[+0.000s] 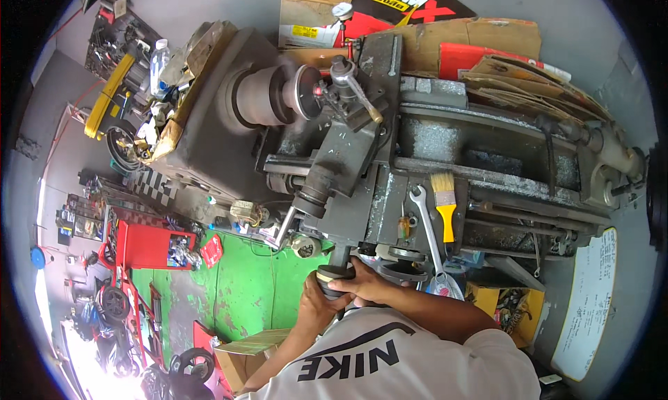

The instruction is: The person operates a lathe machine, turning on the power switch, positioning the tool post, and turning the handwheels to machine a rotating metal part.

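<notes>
Both of my hands are wrapped round the round dark handwheel [332, 277] with a pale ring, at the near end of a metal lathe's cross slide. My left hand [316, 304] grips it from the left and below; my right hand [364, 283] holds its right side, the thumb across the front. Beyond the wheel, the tool post [344, 78] with its wooden-knobbed lever stands close to a round disc-shaped workpiece [307, 92]. That workpiece sits in the lathe chuck [259, 97], whose surface looks smeared, as if turning.
On the lathe apron right of my hands lie a screwdriver [403, 224], an open-ended wrench [427, 226] and a yellow-handled brush [444, 209]. A dial gauge [342, 11] stands behind the tool post. Metal chips [435, 139] cover the bed. A cardboard box [240, 362] stands lower left.
</notes>
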`<state>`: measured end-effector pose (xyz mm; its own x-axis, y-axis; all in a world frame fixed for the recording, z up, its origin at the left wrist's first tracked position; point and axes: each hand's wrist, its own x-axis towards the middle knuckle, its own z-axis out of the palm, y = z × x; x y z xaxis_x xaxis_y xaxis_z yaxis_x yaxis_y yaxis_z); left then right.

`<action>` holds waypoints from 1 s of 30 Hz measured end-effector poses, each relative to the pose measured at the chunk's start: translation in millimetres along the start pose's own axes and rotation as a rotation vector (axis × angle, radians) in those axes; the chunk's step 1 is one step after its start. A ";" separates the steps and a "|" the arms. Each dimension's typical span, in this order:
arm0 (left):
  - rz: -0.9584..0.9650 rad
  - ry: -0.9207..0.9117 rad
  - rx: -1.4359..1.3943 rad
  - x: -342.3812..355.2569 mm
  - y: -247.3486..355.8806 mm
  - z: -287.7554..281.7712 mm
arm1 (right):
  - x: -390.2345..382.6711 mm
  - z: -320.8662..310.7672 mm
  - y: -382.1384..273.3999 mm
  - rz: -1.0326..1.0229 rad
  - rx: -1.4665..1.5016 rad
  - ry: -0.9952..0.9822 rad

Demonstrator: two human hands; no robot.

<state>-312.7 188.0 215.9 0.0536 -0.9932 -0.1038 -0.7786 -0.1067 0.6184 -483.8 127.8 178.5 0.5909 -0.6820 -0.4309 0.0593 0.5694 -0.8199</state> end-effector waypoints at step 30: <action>-0.148 -0.125 -0.111 5.5 -7.5 -11.7 | 19.7 -11.4 34.8 -0.058 0.051 -0.077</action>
<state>-299.2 182.9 219.8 0.0794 -0.9533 -0.2914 -0.6939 -0.2627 0.6704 -479.3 129.0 137.2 0.6451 -0.6784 -0.3516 0.1346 0.5538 -0.8217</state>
